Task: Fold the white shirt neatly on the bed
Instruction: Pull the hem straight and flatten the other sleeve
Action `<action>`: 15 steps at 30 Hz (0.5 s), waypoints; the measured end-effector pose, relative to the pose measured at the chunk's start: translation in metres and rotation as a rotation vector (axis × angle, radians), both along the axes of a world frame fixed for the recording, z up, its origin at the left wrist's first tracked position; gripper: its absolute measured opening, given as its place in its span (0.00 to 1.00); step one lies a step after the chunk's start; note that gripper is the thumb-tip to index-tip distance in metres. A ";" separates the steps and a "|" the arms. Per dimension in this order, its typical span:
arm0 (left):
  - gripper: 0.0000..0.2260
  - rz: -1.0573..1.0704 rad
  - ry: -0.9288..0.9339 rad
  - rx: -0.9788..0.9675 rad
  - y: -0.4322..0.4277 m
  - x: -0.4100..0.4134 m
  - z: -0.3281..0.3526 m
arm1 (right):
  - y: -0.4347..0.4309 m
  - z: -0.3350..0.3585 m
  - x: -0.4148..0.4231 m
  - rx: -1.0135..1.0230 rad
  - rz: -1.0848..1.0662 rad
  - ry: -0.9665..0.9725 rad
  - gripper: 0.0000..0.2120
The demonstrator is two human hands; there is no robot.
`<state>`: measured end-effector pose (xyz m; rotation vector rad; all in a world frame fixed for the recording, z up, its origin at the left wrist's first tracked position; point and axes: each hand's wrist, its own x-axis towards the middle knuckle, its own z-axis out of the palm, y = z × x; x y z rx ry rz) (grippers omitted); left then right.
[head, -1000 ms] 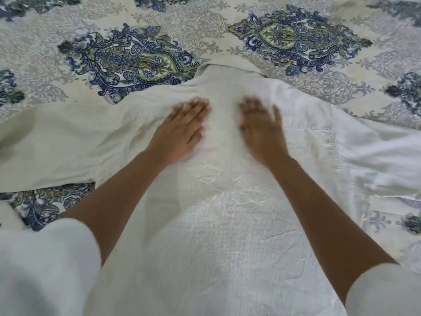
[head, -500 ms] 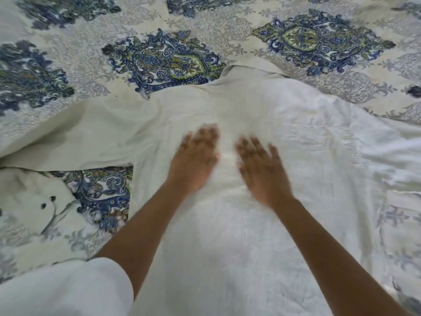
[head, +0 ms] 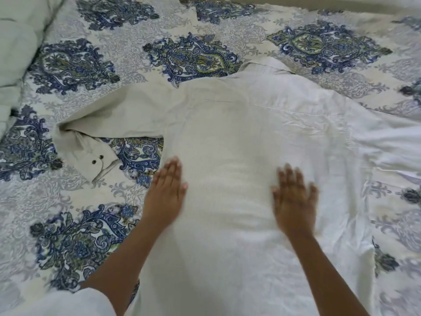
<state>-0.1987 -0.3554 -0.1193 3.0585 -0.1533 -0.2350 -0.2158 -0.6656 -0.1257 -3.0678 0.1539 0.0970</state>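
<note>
Nearest the camera, two bare forearms reach forward out of short white sleeves (head: 68, 302) and end on the white shirt (head: 227, 137), which lies spread flat and back-side up on the patterned bedspread (head: 75, 185) that covers the bed. The left hand (head: 165, 195) lies palm down at the left edge of the shirt's body, its fingers straight and held close together, the thumb side on the white cloth and the outer side over the blue-and-grey print; it grips nothing. The right hand (head: 293, 199) lies palm down on the shirt's body, well to the right of the left hand, with its fingers slightly spread and flat against the cloth; it too holds nothing, and its outline is blurred. Between the two hands the cloth looks fairly smooth, with fine creases lower down toward the hem. Beyond the left hand, the shirt's left sleeve (head: 127, 115) stretches out to the left and is bent back on itself, so that its cuff (head: 91, 156), with two dark buttons (head: 96, 159) showing, lies on the bedspread just under the sleeve. Beyond the right hand, a stitched seam runs across the shoulders, and the other sleeve trails off to the right edge of the view in loose folds. Farther still, the collar (head: 262, 65) points away from the person, toward the large blue paisley medallions of the bedspread. At the far left, past the sleeve, lies a pale bundle of bedding (head: 16, 42).
</note>
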 end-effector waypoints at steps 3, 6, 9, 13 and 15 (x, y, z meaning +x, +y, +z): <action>0.31 0.042 0.029 -0.014 -0.021 -0.015 0.010 | 0.015 0.012 -0.008 0.143 -0.202 -0.042 0.28; 0.26 -0.233 0.012 -0.063 -0.070 -0.045 0.010 | 0.078 0.013 -0.040 0.140 0.151 -0.018 0.25; 0.26 -0.217 0.080 -0.042 -0.055 -0.060 0.009 | 0.067 0.008 -0.059 0.098 0.190 0.055 0.24; 0.27 -0.198 0.080 0.033 -0.015 -0.054 0.012 | 0.055 0.016 -0.061 0.115 -0.041 0.095 0.26; 0.25 -0.214 0.054 -0.015 -0.004 -0.045 0.025 | 0.083 0.032 -0.052 0.214 -0.087 0.068 0.26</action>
